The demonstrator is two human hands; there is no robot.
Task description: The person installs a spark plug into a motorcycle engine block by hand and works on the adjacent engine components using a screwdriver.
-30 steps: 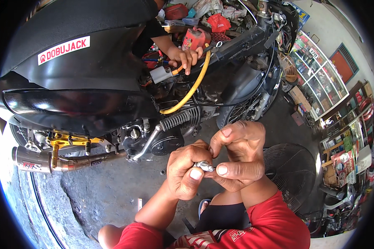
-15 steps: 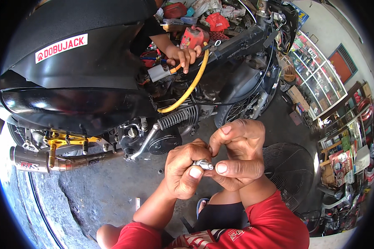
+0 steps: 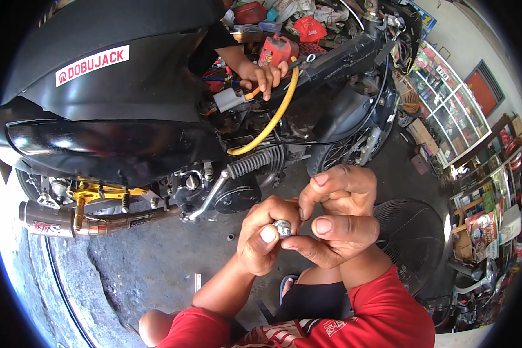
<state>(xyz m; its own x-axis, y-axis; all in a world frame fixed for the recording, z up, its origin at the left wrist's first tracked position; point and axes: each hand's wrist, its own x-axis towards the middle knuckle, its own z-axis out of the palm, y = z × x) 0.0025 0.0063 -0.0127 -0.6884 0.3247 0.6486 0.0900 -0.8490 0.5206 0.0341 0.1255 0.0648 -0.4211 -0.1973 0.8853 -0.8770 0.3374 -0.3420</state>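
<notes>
Concrete workshop floor (image 3: 156, 267), a black motorcycle (image 3: 139, 153) standing across the far side. We find the spark plug (image 3: 282, 228), as we read the small metal piece, in the left hand (image 3: 258, 236), pinched between thumb and curled fingers, tip turned up toward us. The right hand (image 3: 347, 210) sits just beside it, half open, thumb parted from forefinger; we see nothing gripped there. Whether a lower fingertip touches the plug, we cannot tell.

Progress, in our judgement: plug loose and in hand, seated in no part; handling looks under way, how much is left unclear to us.

Edges. A fan grille (image 3: 412, 238) bounds the right, a black-clad leg (image 3: 313, 301) the near side, a kick lever (image 3: 210, 195) the far left. The widest stretch of floor runs leftward, bearing a small metal ring (image 3: 231, 236) and a pale strip (image 3: 198, 282). Farther out, a co-worker's hand (image 3: 265, 80) is at a grey part (image 3: 231, 100) near a yellow hose (image 3: 277, 119), well apart from both hands.
</notes>
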